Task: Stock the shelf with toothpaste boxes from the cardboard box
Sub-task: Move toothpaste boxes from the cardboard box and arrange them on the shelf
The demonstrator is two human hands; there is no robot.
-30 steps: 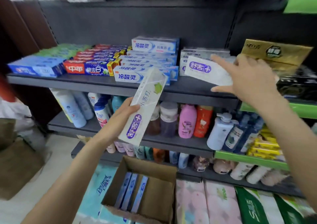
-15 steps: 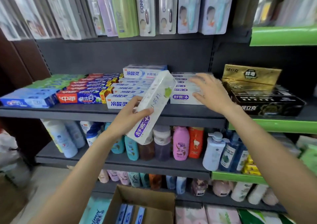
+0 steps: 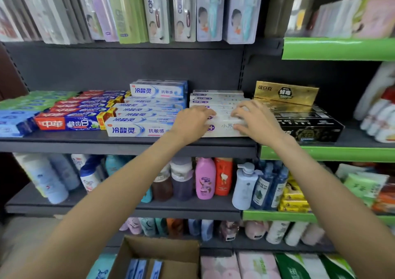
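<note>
A white toothpaste box (image 3: 223, 128) with purple print lies at the front of the white stack (image 3: 215, 98) on the dark shelf (image 3: 128, 145). My left hand (image 3: 191, 122) grips its left end, fingers curled over the top. At its right end my right hand (image 3: 255, 118) holds it, fingers on top and thumb against the front face. The open cardboard box (image 3: 164, 250) sits on the floor below, with blue toothpaste boxes (image 3: 141, 268) standing inside.
Blue-white toothpaste boxes (image 3: 136, 129) lie left of the white stack, with red-blue ones (image 3: 68, 123) further left. Black and gold boxes (image 3: 310, 129) lie to the right. Toothbrush packs (image 3: 154, 11) hang above. Bottles (image 3: 205, 178) fill the shelf below.
My left hand has carried its white box from mid-air onto the front of the white stack. My right hand has come forward onto that box's right end. The view has tilted upward.
</note>
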